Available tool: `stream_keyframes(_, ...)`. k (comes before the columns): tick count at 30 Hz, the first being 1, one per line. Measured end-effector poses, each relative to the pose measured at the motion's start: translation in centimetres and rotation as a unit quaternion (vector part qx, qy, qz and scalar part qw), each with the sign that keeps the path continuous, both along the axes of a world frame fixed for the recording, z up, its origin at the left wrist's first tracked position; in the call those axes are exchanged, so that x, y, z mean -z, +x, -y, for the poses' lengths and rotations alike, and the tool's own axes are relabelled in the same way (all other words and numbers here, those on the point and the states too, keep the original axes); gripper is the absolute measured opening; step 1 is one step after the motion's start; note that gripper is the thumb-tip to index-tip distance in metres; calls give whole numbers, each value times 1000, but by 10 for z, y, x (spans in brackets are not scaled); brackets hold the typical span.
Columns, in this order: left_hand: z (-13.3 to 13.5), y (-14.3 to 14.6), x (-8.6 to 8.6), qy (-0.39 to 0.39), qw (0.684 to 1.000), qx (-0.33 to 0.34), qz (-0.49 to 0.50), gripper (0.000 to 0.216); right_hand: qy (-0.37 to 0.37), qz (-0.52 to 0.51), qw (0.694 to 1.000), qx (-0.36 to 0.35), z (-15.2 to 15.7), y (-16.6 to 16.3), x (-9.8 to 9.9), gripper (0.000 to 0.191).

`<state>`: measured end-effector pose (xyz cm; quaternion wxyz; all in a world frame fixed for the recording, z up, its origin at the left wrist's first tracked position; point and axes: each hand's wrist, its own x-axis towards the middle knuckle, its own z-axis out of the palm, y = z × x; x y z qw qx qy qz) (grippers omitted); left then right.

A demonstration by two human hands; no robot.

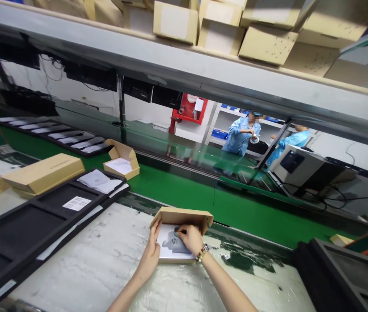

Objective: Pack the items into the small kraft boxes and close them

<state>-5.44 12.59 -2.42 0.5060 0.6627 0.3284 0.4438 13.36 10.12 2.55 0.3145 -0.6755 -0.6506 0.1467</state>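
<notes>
A small open cardboard box (pixel 184 216) lies on the plastic-covered bench, its lid standing up at the far side. Inside it sits a white bagged item (pixel 171 245) with a grey printed mark. My left hand (pixel 151 251) rests flat against the box's left edge, fingers stretched along it. My right hand (pixel 188 238), with a beaded bracelet at the wrist, presses down on the bagged item inside the box, fingers curled onto it.
A green conveyor belt (pixel 187 190) runs behind the bench, carrying another open box (pixel 122 162). Black trays (pixel 24 225) with white packets lie at left, a closed box (pixel 43 173) beside them. A dark bin (pixel 343 277) stands at right. Two people in blue work far behind.
</notes>
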Motion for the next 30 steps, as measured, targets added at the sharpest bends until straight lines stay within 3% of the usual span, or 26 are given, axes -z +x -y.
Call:
stream_keyframes(3,-1,-20,-5,13,997,-55,-46,42,48,-4,999,3,27,-3,0,21)
stream_keyframes(5,-6,-41,-10,49,985,-126,-111,28,127,-5,991,43,61,0,6,25)
stream_keyframes(7,-14,-60,-21,82,963,-181,-184,33,265,-21,952,151,94,10,12,26)
stream_keyframes(9,-24,-68,-39,93,950,-162,-252,49,332,-39,912,237,113,24,12,42)
stream_keyframes(10,-28,-66,-50,92,947,-123,-281,60,313,-45,917,243,115,31,8,55)
stream_keyframes(12,-37,-55,-73,93,946,-35,-308,69,201,-47,960,191,106,42,-8,72)
stream_keyframes(14,-44,-39,-93,97,943,5,-317,67,111,-43,984,130,88,49,-29,67)
stream_keyframes(17,-45,-24,-109,101,942,5,-321,65,79,-44,991,98,70,51,-50,49)
stream_keyframes(20,-34,-28,-106,91,952,44,-289,68,80,-71,992,73,78,47,-49,44)
stream_keyframes(24,-16,-42,-87,86,965,109,-224,70,41,-47,997,51,108,45,-22,74)
stream_keyframes(27,-6,-57,-63,89,960,112,-242,76,42,-3,998,40,123,48,6,84)
stream_keyframes(30,5,-77,-24,107,937,97,-318,83,83,40,995,35,132,49,41,78)
